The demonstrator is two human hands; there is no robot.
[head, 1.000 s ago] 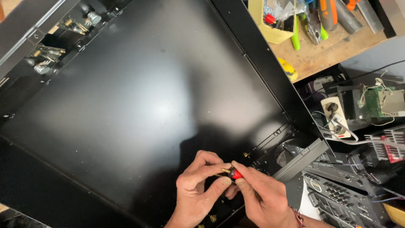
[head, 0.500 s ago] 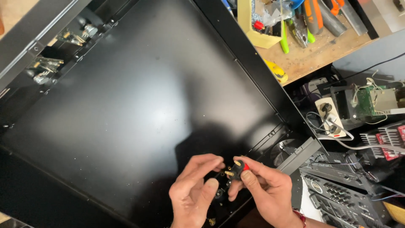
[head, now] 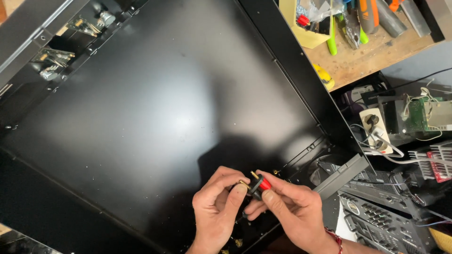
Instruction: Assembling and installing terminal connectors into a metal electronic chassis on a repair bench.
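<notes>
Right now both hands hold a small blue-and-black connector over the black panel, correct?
Not quite: the connector is red and black, with brass pins, not blue. The head view shows the left hand and right hand both pinching it over the black panel.

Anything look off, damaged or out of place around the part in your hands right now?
Nothing stands out. Both hands, left hand and right hand, hold the small black-and-red connector over the black metal panel, which looks undented. The wooden bench with tools is cluttered, but nothing is spilled.
</notes>
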